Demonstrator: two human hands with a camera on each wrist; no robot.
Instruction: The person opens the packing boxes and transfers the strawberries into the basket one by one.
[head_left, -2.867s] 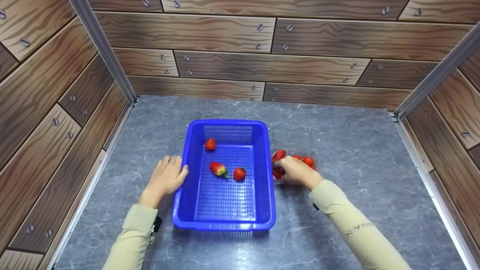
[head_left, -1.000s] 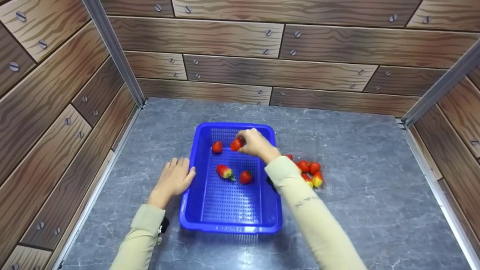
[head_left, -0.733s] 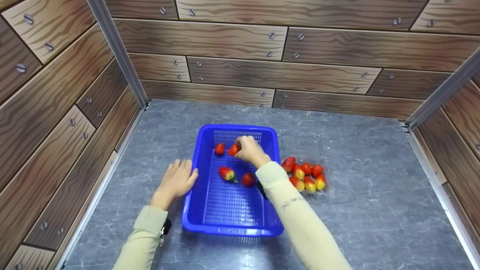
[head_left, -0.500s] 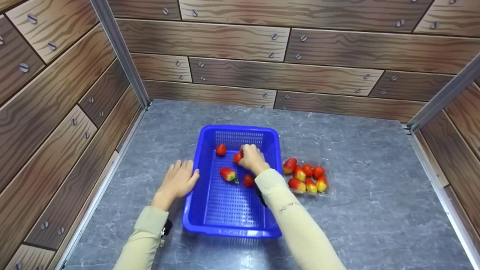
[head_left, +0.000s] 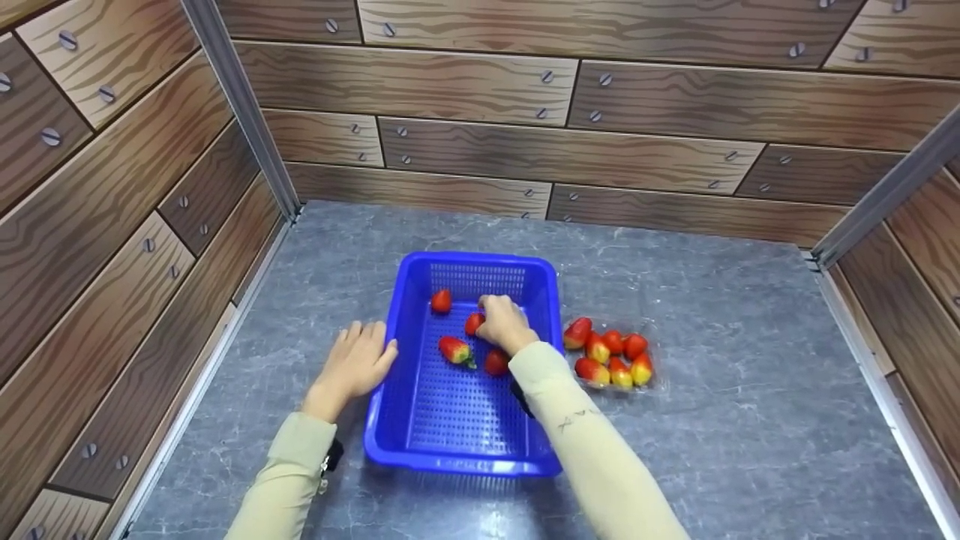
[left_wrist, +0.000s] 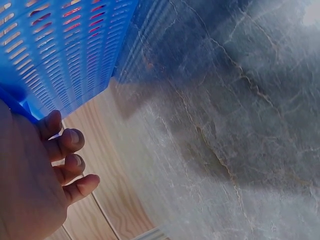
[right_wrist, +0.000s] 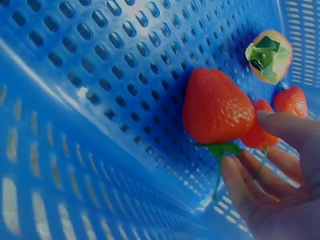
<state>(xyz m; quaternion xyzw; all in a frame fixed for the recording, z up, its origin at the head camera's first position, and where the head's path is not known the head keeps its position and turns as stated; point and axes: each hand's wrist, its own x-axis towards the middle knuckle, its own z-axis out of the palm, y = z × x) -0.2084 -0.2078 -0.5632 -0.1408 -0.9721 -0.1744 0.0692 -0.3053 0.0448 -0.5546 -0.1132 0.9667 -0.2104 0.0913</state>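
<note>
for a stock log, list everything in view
table: one, marbled grey, foreground
basket: one, blue, on table
tray: one, clear, right of the basket
basket strawberries: four, red, one yellow-ended, in the basket
tray strawberries: seven visible, red, some part-yellow, in tray
walls: three, brown plank-patterned, back, left and right
posts: two, grey, back corners
sleeves: two, pale green, on person
wrist gear: two, black, by sleeves
left hand: one, at basket's left edge
right hand: one, in basket, holding one strawberry
</note>
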